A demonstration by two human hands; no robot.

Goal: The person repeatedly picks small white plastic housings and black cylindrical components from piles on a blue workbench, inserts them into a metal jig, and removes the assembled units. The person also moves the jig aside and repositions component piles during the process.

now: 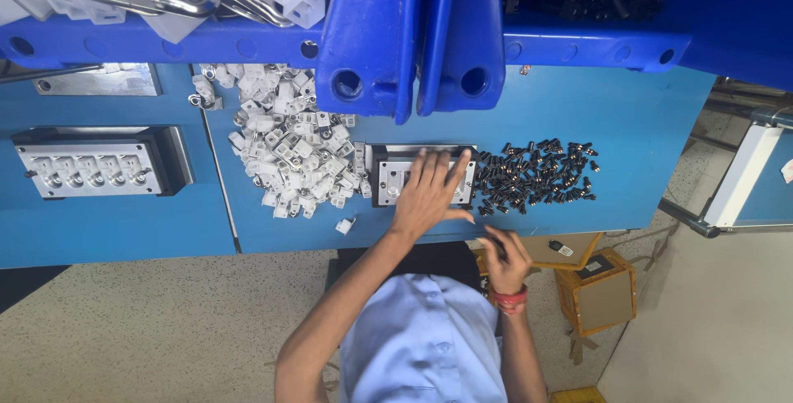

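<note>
While left hand [426,192] covers fixture [382,178], table edge [314,244] near

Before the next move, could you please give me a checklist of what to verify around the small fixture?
1. Left hand lies flat on the small metal fixture: ok.
2. Right hand holds a part: cannot tell, it is blurred.
3. Pile of black parts lies right beside the fixture: ok.
4. Pile of white plastic parts lies on the fixture's other side: ok.
5. Fixture slots filled: cannot tell, the left hand covers them.
6. Stray white piece lies apart near the table edge: not ok.
</note>
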